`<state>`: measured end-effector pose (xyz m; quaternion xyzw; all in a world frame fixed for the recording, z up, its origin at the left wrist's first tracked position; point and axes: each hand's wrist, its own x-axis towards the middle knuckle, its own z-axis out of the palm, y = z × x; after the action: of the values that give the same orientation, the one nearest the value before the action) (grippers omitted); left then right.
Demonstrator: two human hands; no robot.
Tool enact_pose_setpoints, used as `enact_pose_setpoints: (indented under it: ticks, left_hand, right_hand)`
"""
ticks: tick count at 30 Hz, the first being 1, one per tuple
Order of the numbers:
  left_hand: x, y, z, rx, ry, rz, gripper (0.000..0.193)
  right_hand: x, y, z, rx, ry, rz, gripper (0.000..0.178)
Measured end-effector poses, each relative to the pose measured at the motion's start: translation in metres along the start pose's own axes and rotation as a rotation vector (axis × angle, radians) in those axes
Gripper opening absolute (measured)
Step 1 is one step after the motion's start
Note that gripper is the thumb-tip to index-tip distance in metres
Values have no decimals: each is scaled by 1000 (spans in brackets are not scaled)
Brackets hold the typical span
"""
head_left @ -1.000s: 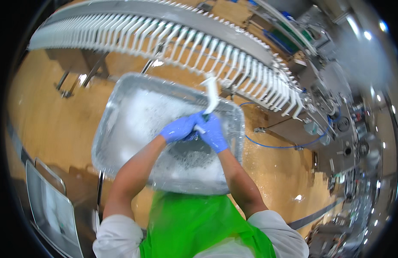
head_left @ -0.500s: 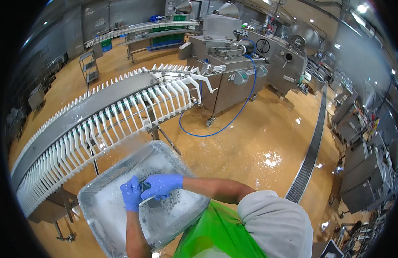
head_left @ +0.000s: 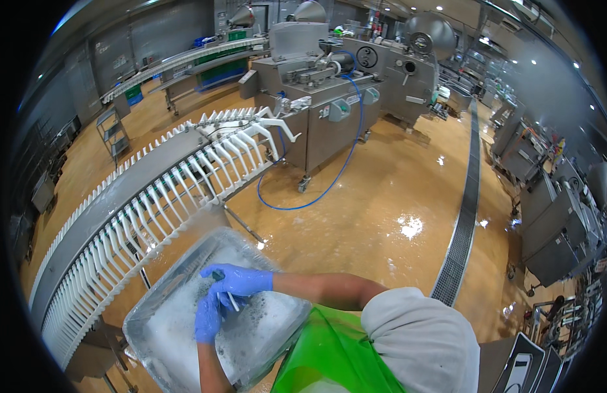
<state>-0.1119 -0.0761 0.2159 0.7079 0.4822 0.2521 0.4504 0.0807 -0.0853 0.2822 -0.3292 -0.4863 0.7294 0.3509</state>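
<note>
Both gloved hands are close together over a clear plastic-looking tub point(head_left: 141, 308) of white suds point(head_left: 179, 334). My right hand point(head_left: 244, 280), in a blue glove, is closed on a small dark green scrubbing pad point(head_left: 217, 275) that shows at its fingertips. Just below it, my left hand point(head_left: 208, 318), also blue-gloved, is closed around a thin white rod point(head_left: 233, 301). Only a short end of the rod sticks out between the hands; the fingers hide the rest.
Left of the tub runs a conveyor point(head_left: 126, 183) edged with white curved arms point(head_left: 113, 252). A steel machine point(head_left: 330, 128) with a blue hose point(head_left: 330, 190) stands beyond. A floor drain point(head_left: 464, 229) crosses the wet tan floor point(head_left: 382, 196). More machines point(head_left: 556, 229) line the right.
My right hand has moved left and onto the far side of my left hand, which has dropped slightly nearer. The pad now shows at the right fingertips. The whole view has shifted a little.
</note>
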Motion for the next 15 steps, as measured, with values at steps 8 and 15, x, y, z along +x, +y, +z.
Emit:
enact_pose_setpoints:
  ticks: [8, 15]
  left_hand:
    - [-3, 35, 11, 304, 335, 190, 40]
    - [0, 24, 29, 187, 243, 132, 43]
  right_hand:
    - [0, 48, -2, -127, 180, 122, 24]
    - [-14, -5, -27, -624, 184, -19, 30]
